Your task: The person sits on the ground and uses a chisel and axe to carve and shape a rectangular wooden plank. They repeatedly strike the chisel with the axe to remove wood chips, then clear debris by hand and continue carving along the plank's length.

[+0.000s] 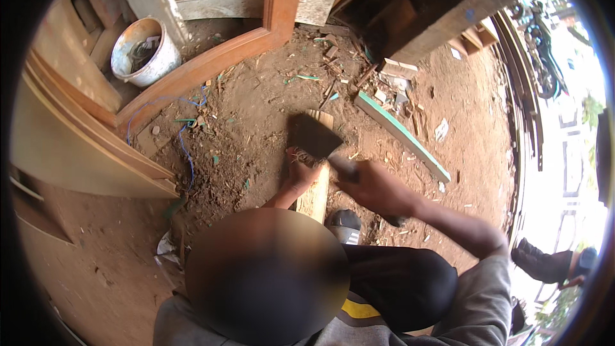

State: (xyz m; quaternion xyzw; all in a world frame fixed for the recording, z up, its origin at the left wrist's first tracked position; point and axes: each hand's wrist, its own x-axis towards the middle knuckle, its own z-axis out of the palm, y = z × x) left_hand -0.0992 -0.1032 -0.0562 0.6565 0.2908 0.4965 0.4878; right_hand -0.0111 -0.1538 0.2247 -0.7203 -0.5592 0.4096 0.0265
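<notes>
Hewing the plank [312, 201], apparently; right hand [377, 186] grips the broad-bladed hatchet [315, 138]; left hand [302, 172] holds the plank's edge; next stroke calls for keeping it clear.

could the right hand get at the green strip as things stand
Probably, but not with a free palm: the right hand grips a bladed tool. Only littered dirt seems to separate it from the green strip.

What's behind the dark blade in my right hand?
The pale wooden piece shows above and below the blade, with the left hand gripping it just below. The stretch directly behind the blade is covered, so any cuts there can't be seen.
</notes>
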